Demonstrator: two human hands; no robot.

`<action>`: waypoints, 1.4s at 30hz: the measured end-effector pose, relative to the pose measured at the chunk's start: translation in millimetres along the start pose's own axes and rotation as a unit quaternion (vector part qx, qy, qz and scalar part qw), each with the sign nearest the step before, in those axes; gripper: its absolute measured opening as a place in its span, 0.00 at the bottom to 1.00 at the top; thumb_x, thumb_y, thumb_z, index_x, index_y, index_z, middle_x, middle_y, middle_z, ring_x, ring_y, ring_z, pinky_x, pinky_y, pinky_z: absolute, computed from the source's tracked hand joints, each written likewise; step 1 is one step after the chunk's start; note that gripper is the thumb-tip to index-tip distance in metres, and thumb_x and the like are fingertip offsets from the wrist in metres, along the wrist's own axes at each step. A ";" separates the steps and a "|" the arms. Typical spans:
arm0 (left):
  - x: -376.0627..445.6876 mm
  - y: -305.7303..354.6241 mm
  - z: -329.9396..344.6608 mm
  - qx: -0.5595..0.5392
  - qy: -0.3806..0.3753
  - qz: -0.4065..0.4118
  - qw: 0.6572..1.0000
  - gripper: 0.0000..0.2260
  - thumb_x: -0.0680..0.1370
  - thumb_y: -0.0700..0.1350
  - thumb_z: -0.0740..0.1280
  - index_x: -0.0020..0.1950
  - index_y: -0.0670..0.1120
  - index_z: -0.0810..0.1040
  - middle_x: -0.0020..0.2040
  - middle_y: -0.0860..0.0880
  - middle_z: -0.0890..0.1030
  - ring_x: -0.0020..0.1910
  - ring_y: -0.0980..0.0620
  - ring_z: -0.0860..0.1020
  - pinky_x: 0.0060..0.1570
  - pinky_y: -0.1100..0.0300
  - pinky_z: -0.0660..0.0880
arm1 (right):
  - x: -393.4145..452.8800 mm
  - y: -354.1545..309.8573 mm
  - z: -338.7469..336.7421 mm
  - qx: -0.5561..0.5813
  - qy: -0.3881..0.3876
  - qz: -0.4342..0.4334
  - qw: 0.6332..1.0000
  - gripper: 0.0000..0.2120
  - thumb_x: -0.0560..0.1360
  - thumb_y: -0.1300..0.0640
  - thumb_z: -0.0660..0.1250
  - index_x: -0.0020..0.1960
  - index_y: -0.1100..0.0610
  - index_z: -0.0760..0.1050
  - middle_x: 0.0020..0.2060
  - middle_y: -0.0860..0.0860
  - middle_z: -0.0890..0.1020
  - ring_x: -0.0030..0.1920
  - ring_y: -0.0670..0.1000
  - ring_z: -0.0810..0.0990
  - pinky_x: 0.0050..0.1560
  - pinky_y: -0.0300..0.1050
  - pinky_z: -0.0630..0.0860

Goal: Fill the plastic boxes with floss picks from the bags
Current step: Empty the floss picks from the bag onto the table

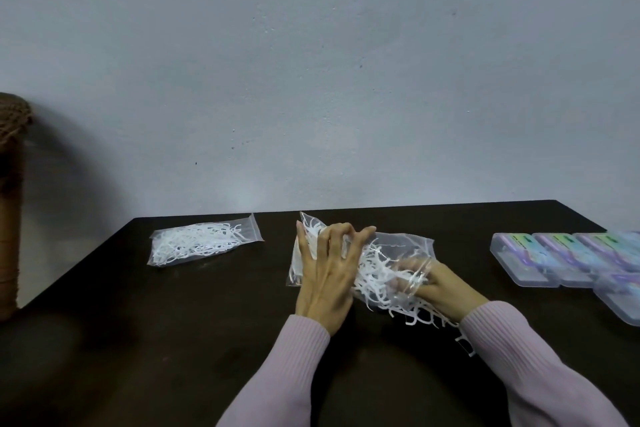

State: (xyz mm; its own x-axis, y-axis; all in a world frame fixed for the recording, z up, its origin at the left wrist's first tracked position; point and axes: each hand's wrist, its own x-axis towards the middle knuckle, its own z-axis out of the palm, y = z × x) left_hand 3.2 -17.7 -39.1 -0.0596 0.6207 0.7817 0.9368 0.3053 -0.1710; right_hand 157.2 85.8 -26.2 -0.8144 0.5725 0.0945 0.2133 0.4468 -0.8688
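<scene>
A clear bag (398,246) full of white floss picks lies at the middle of the dark table (173,340). My left hand (329,271) grips its left end from above, fingers curled over the plastic. My right hand (440,284) is pushed into the bag's open right end, its fingers among the picks. Loose floss picks (426,316) have spilled onto the table at the bag's mouth. A second, closed bag of floss picks (201,241) lies to the left. Several clear plastic boxes (554,260) with coloured labels sit in a row at the right.
A brown wound-cord post (10,201) stands at the far left, beside the table's corner. A plain grey wall runs behind the table's back edge. Pink sleeves cover both forearms.
</scene>
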 end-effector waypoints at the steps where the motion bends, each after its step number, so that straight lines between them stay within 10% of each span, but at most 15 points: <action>1: 0.5 -1.7 0.5 0.000 0.001 -0.006 1.000 0.49 0.49 0.34 0.78 0.67 0.52 0.65 0.55 0.47 0.67 0.59 0.49 0.67 0.63 0.32 0.50 | 0.3 -0.4 -1.2 0.008 0.005 0.003 1.000 0.08 0.73 0.57 0.67 0.52 0.55 0.76 0.52 0.50 0.79 0.52 0.48 0.79 0.51 0.37 0.77; 9: 0.9 -15.7 -2.5 0.020 0.011 -0.050 0.998 0.48 0.51 0.32 0.76 0.69 0.49 0.65 0.56 0.47 0.68 0.59 0.48 0.67 0.64 0.32 0.50 | -2.7 -7.9 -4.7 -0.005 0.045 -0.015 0.999 0.17 0.69 0.45 0.64 0.47 0.57 0.78 0.41 0.53 0.82 0.37 0.50 0.77 0.43 0.45 0.75; 15: 1.3 -22.0 -1.7 0.019 0.013 -0.068 0.997 0.46 0.51 0.29 0.75 0.67 0.49 0.67 0.57 0.48 0.68 0.60 0.48 0.67 0.63 0.31 0.50 | 1.0 0.4 -8.7 0.003 0.096 -0.011 0.995 0.05 0.76 0.59 0.64 0.47 0.51 0.78 0.28 0.51 0.81 0.29 0.45 0.77 0.35 0.37 0.73; 24: -0.8 -39.3 -1.1 0.014 0.022 -0.151 0.988 0.45 0.51 0.28 0.74 0.65 0.49 0.68 0.56 0.46 0.71 0.60 0.47 0.66 0.64 0.30 0.50 | 0.2 -0.9 -16.3 -0.042 0.098 0.032 0.994 0.09 0.73 0.62 0.68 0.48 0.49 0.77 0.45 0.45 0.81 0.45 0.40 0.77 0.43 0.31 0.69; 30: -1.8 -43.9 -3.1 -0.006 0.019 -0.197 0.980 0.43 0.52 0.28 0.73 0.65 0.50 0.69 0.55 0.44 0.74 0.60 0.47 0.65 0.64 0.29 0.52 | 1.1 1.6 -15.5 -0.054 0.071 0.025 0.996 0.12 0.72 0.62 0.69 0.48 0.46 0.78 0.51 0.41 0.80 0.55 0.42 0.76 0.59 0.43 0.71; 42: 1.8 -18.8 -4.0 -0.107 0.027 -0.156 0.982 0.43 0.53 0.36 0.81 0.64 0.52 0.67 0.55 0.46 0.76 0.60 0.50 0.66 0.65 0.35 0.50 | 0.6 -6.7 -4.1 0.084 0.067 -0.041 0.993 0.09 0.76 0.61 0.61 0.48 0.50 0.77 0.55 0.45 0.79 0.52 0.46 0.79 0.51 0.43 0.78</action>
State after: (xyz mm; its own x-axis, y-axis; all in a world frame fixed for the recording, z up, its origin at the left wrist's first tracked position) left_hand -13.1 -25.2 -32.1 -0.3424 0.4804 0.8075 0.9270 0.3130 0.2069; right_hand 157.5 85.9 -18.3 -0.7432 0.6309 0.2228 0.0468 0.3812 -0.9233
